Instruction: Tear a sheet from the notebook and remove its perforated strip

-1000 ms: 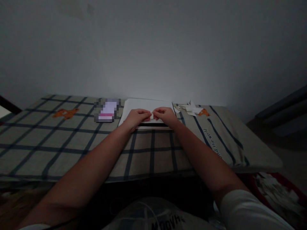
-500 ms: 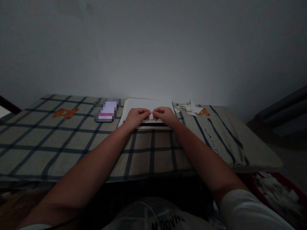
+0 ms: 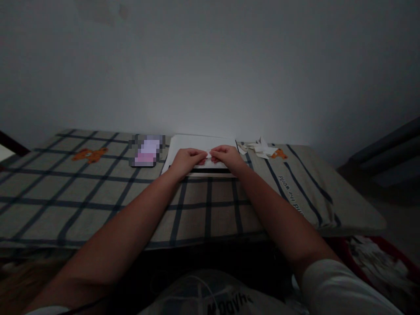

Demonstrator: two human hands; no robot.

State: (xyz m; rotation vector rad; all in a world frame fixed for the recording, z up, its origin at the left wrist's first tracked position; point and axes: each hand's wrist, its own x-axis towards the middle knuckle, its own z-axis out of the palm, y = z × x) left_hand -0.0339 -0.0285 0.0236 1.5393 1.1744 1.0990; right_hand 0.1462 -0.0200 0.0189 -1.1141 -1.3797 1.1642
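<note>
My left hand (image 3: 185, 159) and my right hand (image 3: 226, 157) meet over a white board (image 3: 197, 143) lying at the far middle of the checked cloth (image 3: 98, 192). Both hands are closed, fingertips pinched on a small white piece of paper (image 3: 208, 154) held between them. Most of that paper is hidden by my fingers.
A phone with a lit screen (image 3: 146, 152) lies left of the white board. Several folded white paper pieces (image 3: 261, 148) lie to its right near an orange bear print. A grey wall stands right behind. At the lower right, a red container with white scraps (image 3: 377, 262) sits on the floor.
My fingers have shifted slightly on the small paper, the right hand's fingertips moving a little left over it. My arms have stayed in place.
</note>
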